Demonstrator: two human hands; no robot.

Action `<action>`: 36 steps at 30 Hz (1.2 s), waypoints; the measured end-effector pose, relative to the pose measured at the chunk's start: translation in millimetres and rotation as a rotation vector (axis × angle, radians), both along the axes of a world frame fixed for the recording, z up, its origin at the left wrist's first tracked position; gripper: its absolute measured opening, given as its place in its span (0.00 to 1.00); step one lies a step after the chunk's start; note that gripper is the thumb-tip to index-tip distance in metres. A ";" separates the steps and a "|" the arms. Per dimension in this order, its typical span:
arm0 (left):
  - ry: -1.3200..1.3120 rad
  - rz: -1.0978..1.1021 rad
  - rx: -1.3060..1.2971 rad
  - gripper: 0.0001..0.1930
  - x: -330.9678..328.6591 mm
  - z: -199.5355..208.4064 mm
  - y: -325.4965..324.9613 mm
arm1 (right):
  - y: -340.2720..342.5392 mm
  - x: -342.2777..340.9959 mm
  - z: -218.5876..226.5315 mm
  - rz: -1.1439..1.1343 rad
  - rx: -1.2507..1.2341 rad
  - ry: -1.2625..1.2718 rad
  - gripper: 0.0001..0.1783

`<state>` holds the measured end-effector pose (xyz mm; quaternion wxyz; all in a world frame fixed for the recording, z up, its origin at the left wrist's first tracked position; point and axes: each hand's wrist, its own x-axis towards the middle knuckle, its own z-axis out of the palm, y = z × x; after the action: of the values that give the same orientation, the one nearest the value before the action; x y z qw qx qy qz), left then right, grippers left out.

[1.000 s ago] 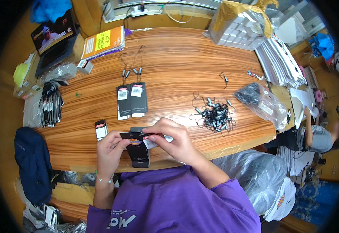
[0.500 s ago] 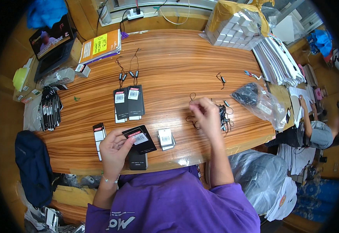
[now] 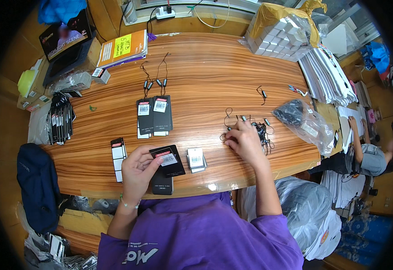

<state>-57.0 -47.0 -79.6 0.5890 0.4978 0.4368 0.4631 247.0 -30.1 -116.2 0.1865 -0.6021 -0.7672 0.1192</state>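
My left hand point(image 3: 137, 168) pinches a black tag point(image 3: 173, 168) over the table point(image 3: 205, 90). My right hand point(image 3: 246, 140) is at the cords point(image 3: 264, 129), grip hidden: I cannot tell. Likely picking one; next calls for untangling it.

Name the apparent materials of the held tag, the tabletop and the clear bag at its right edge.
Black tag: probably smooth card; thin and flat.
Tabletop: wood or laminate, satin; striped grain, sheen.
Clear bag: likely glossy plastic; transparent, wrinkled.
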 end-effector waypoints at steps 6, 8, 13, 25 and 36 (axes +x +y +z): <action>-0.012 0.005 -0.008 0.12 -1.7 -2.0 -2.4 | -6.8 -9.8 2.6 -0.051 -0.038 -0.002 0.03; -0.014 0.013 -0.015 0.12 -2.3 -2.0 -3.3 | -7.5 3.0 -0.5 -0.058 0.017 0.187 0.03; -0.011 0.010 -0.009 0.12 -4.9 -3.3 -1.8 | -12.5 18.8 1.5 -0.221 -0.157 1.073 0.01; -0.016 -0.012 -0.020 0.11 3.1 -2.6 -0.2 | -8.1 4.8 7.7 -0.192 -0.294 1.509 0.09; 0.024 -0.030 0.039 0.13 16.3 3.9 19.4 | 5.8 -52.7 22.8 -0.104 0.355 0.504 0.04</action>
<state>-40.7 -27.6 -75.7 0.5808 0.5211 0.4272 0.4568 194.4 -24.2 -93.3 0.4787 -0.5502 -0.6737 0.1191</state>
